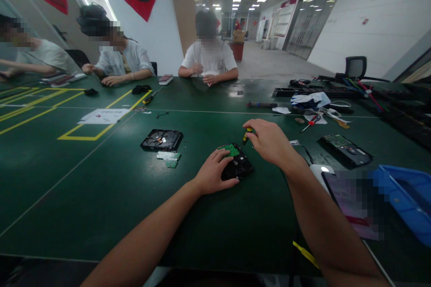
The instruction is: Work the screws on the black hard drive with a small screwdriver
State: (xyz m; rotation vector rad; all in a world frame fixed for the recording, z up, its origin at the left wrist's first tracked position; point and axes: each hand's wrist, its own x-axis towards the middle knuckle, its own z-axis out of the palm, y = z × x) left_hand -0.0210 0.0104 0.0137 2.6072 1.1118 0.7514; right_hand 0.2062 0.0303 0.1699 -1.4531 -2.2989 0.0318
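A black hard drive (238, 167) with a green circuit board (231, 149) lies on the table in front of me. My left hand (215, 171) grips it from the left, thumb along the near edge and fingers over the board. My right hand (267, 140) pinches a small yellow-and-black screwdriver (247, 136) by its handle, held nearly upright with the tip down at the drive's far right corner. Whether the tip sits in a screw is too small to tell. To the left rests another hard drive (162, 139), with a detached circuit board (170, 158) and tiny screws beside it.
A third hard drive (346, 150), a phone (350, 202) and a blue tray (407, 197) are on the right. Beyond are a red screwdriver (313, 120), gloves (311, 100) and cables. Several people sit along the table's far side. A paper sheet (104, 116) lies left.
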